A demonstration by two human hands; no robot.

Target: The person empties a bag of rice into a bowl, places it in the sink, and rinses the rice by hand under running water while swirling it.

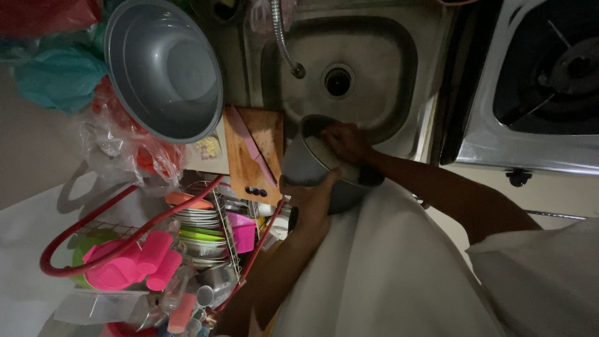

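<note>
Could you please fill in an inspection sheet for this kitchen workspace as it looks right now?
Surface: steel sink, basin bare, drain visible.
Job's things: metal pot tilted at the sink's edge.
Clutter: wooden cutting board with a pink knife; grey basin; dish rack with plates and pink cups; plastic bags.
Grippers: left hand grips the pot's outside; right hand reaches inside it.
Cables: flexible tap hose over the sink.
Surroundings: gas stove beside the sink; dim light.

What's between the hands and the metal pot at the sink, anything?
Nothing visible. The left hand grips the metal pot by its outer wall; the right hand reaches inside at its rim. The pot sits at the sink edge.
</note>
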